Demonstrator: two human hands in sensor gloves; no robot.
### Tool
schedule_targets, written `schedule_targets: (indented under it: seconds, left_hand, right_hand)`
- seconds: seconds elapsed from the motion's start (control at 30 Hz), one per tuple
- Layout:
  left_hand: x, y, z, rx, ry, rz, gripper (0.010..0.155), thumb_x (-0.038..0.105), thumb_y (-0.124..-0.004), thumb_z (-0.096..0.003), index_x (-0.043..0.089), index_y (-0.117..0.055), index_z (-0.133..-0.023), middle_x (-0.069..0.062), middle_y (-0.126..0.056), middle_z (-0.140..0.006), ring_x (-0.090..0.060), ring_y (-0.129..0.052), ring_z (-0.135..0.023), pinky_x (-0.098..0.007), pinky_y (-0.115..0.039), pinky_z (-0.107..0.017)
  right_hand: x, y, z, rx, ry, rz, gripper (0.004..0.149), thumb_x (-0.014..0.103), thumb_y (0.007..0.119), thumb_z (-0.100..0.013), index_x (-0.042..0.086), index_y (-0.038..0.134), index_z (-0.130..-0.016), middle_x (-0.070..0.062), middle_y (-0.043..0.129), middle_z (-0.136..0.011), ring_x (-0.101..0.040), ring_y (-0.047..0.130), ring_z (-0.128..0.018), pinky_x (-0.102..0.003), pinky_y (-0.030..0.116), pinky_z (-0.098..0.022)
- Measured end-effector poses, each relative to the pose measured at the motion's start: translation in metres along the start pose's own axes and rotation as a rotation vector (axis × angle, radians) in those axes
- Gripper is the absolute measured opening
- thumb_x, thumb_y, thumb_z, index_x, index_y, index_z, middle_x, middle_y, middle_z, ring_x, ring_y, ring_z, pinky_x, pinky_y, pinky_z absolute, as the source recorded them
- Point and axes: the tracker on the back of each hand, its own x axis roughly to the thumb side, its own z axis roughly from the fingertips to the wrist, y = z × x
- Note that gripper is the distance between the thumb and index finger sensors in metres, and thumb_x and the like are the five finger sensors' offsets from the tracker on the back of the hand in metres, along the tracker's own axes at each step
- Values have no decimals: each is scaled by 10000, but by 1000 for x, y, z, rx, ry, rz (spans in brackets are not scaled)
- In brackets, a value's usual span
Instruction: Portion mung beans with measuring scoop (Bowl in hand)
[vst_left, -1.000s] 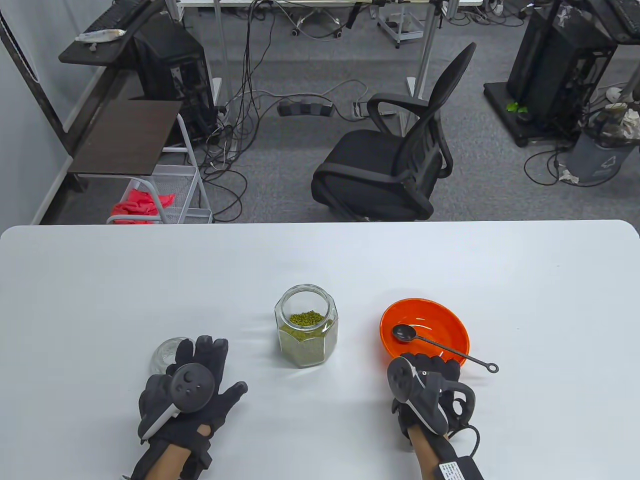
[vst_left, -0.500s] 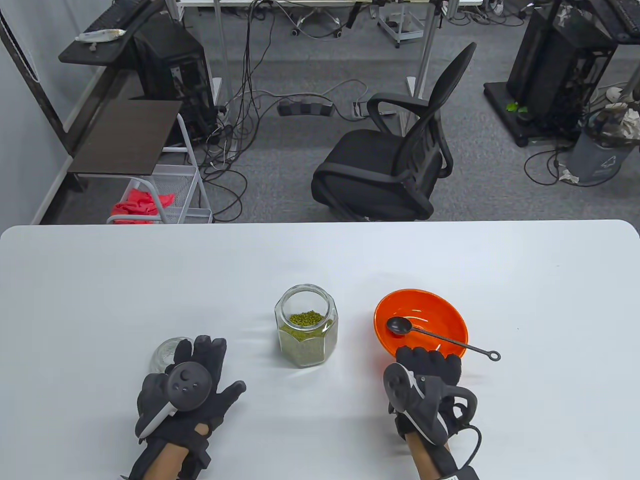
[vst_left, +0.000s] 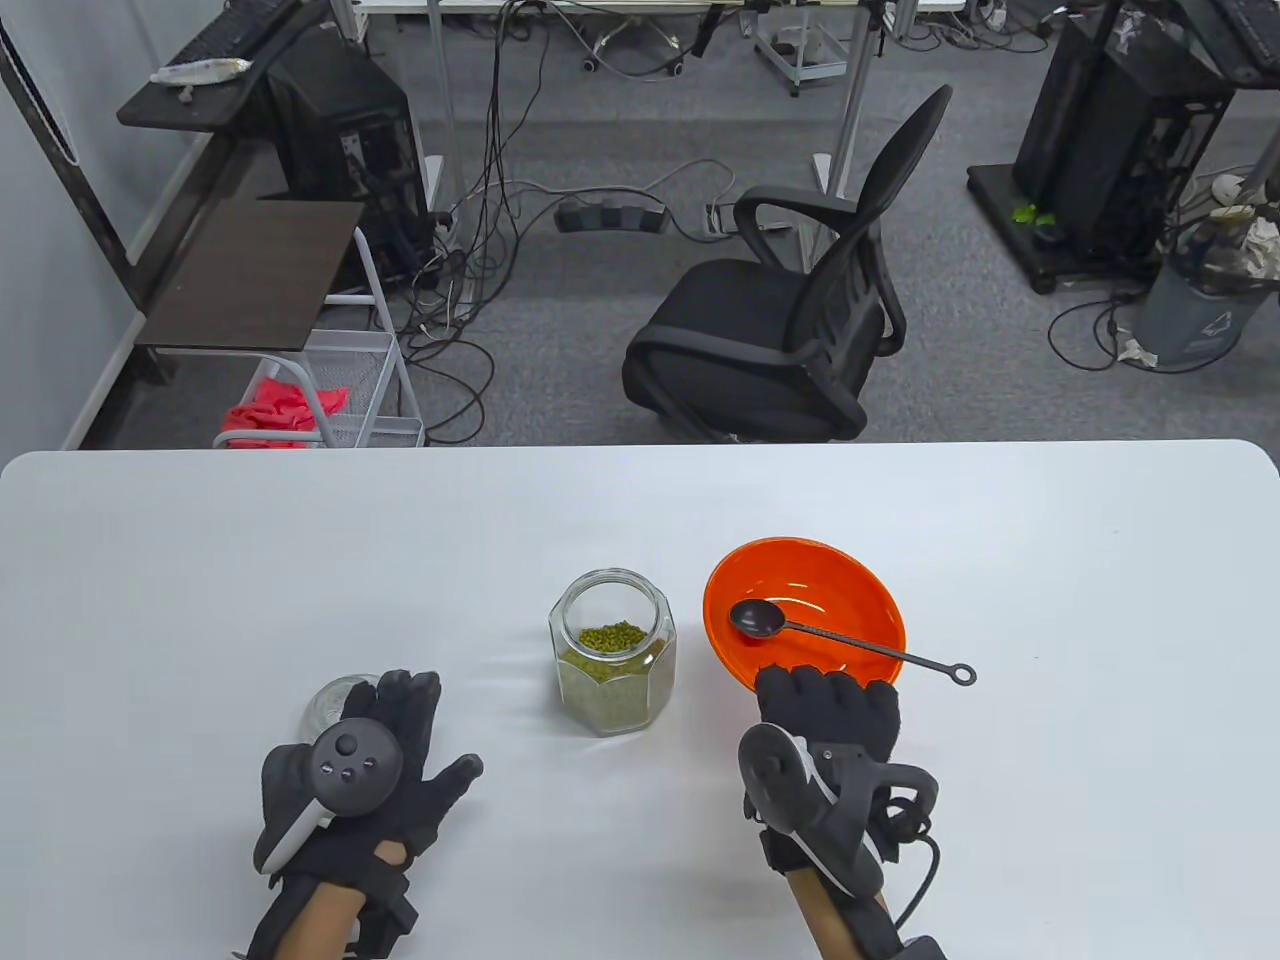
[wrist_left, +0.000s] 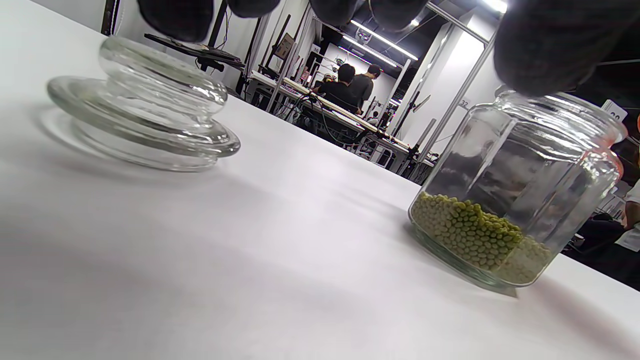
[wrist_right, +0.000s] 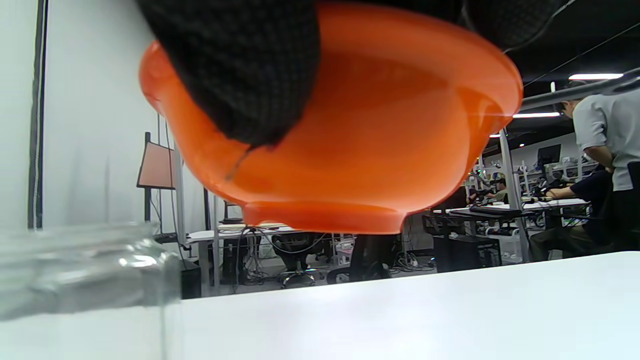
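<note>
Right of the jar (vst_left: 612, 652), the right hand (vst_left: 825, 715) has lifted the orange bowl (vst_left: 805, 610), scoop (vst_left: 840, 645) inside, off the surface (vst_left: 640, 500); the left hand (vst_left: 365, 765) lies flat, empty — scooping next.

High overhead, two low wrist views

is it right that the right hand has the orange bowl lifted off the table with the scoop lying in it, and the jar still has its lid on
Not quite. The lid is off, lying on the table beside the open jar, as the left wrist view shows. The rest holds: the right hand holds the orange bowl clear of the table, scoop lying in it.
</note>
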Motion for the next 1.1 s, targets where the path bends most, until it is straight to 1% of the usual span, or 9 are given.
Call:
schedule_targets:
  seconds: [0.1,0.3,0.37,0.53,0.67,0.77,0.9,1.0,1.1]
  left_hand:
    - [-1,2,0,2,-6,20,889,680,-664,-501,271,-218,-1153,-70,-176,-1165,-564,-281,-1106,-692,-503,-741]
    - [-2,11,3,21,-47,129,902,696,-661,-498,244,-236,-1152,-99,-240,-1163,-553,-447,-1097,-613,-641,-726]
    - [-3,15,4,22,-62,200,899,700,-658,-499,237,-250,-1152,-104,-282,-1160,-518,-555,-1083,-579,-687,-712]
    - [-11,24,6,53,-82,353,893,712,-645,-503,223,-278,-1153,-115,-334,-1153,-489,-659,-1050,-517,-761,-677]
    - [-17,34,11,105,-100,479,899,752,-591,-498,209,-303,-1155,-123,-390,-1144,-459,-759,-1005,-455,-833,-632]
    - [-19,38,13,112,-122,563,908,774,-556,-500,199,-305,-1157,-129,-413,-1138,-445,-803,-980,-435,-854,-616]
    - [-24,37,12,103,-125,655,942,802,-517,-502,161,-286,-1152,-148,-441,-1123,-428,-867,-934,-393,-890,-587]
    - [-28,35,11,97,-136,727,1015,835,-501,-499,99,-207,-1134,-168,-444,-1107,-381,-945,-875,-357,-916,-564]
    - [-31,33,10,108,-111,777,1045,837,-524,-502,57,-198,-1116,-183,-476,-1085,-350,-1000,-822,-333,-943,-526]
  right_hand:
    - [10,-9,0,-3,-25,-26,362,177,967,-352,174,978,-714,-107,983,-736,-342,948,-706,-677,596,-602]
    - [47,-20,5,-13,-145,-72,361,179,969,-350,180,982,-711,-104,984,-736,-340,949,-707,-675,599,-601]
    - [61,-20,6,-12,-187,-98,363,179,970,-349,180,982,-712,-102,984,-735,-339,949,-708,-676,599,-601]
    - [96,-14,13,-17,-300,-120,360,182,975,-344,185,988,-703,-100,986,-734,-336,952,-707,-674,603,-600]
    - [124,-7,18,-32,-377,-134,359,185,979,-339,192,991,-698,-92,989,-732,-331,954,-708,-671,607,-600]
    - [141,0,22,-35,-420,-146,359,186,984,-334,193,995,-693,-89,992,-727,-326,958,-705,-669,608,-601]
    - [158,7,29,-37,-462,-166,357,191,990,-327,201,1000,-684,-77,997,-722,-322,956,-707,-664,605,-605]
    - [168,13,33,-35,-490,-210,356,194,995,-319,206,1006,-675,-74,1002,-715,-316,961,-705,-663,608,-604]
    - [176,18,35,-19,-507,-238,354,195,999,-314,217,1010,-667,-62,1005,-715,-319,951,-723,-664,603,-607]
